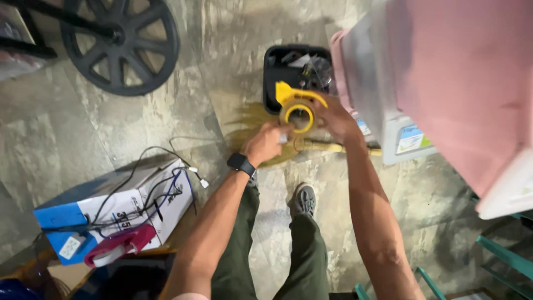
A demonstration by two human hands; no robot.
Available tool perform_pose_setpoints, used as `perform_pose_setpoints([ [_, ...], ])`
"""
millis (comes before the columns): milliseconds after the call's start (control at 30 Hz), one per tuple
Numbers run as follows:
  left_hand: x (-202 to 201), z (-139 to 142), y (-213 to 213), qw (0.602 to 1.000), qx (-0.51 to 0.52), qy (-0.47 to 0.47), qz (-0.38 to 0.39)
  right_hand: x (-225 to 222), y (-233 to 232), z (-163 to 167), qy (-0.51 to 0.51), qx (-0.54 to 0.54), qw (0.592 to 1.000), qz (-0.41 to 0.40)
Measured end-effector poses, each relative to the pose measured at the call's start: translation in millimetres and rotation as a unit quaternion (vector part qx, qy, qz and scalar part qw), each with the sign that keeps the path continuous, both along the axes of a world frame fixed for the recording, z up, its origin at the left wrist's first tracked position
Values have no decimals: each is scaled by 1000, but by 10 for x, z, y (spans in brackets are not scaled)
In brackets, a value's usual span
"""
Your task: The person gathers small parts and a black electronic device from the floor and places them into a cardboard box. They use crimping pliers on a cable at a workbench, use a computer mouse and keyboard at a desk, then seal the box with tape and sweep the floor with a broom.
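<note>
Yellow tape dispenser (297,108) held in the air above the floor, between both hands, directly in front of the black bin (273,78) and above the straw broom (261,130). Roll ring facing the camera, yellow handle part pointing up and to the left.

Right hand (337,119) wrapped against the dispenser's right side; fingers curled around its edge, tips hidden behind the roll. Left hand (266,143) just below and left of the roll, fingers bunched together at its lower edge; whether pinching tape or only touching, cannot tell, as the tips are blurred. Black wristwatch (240,164) on the left wrist.

Black bin standing on the stone floor (111,128), holding dark and clear scraps. Broom lying flat beneath the hands, bristles fanned left, pale handle running right under the right forearm. Large pink and grey appliance (444,72) close on the right, touching or nearly touching the bin.

Lower down: olive trousers and one grey shoe (304,199) on the floor. To the left, blue and white cardboard box (116,214) with black and blue cables (161,189) draped over it; magenta tape dispenser (119,244) resting against its near edge. Black spoked wheel (119,41) at upper left, well apart from the hands. Teal frame (502,253) at lower right.
</note>
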State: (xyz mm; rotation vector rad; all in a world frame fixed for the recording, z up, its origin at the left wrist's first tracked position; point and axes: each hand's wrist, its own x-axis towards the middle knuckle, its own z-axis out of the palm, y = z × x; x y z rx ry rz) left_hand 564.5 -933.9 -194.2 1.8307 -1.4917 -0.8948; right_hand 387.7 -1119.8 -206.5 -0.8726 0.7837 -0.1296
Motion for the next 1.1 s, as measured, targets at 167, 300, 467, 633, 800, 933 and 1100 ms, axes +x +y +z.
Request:
perform_pose_setpoints([
  [167,69,367,-227,978,56,-67,-188,-495,-74,190,-4,146,989,10],
  [300,-21,281,-302,976,-13,-23,-217,-624,154,62,52,102,993,-20],
  [467,102,-326,-485,970,15,240,38,-596,294,-49,33,-12,984,-174],
  [633,120,-853,-675,983,-104,-48,141,-513,447,-111,77,-36,954,-289],
  [800,-4,-980,-655,985,-106,-53,127,-370,576,-268,66,-46,939,-333],
  [933,-7,-894,-548,976,-3,-218,-15,-365,725,-426,147,-117,942,-279],
  [1100,37,-923,-655,947,124,-271,-122,-337,783,-595,128,-109,941,-294],
])
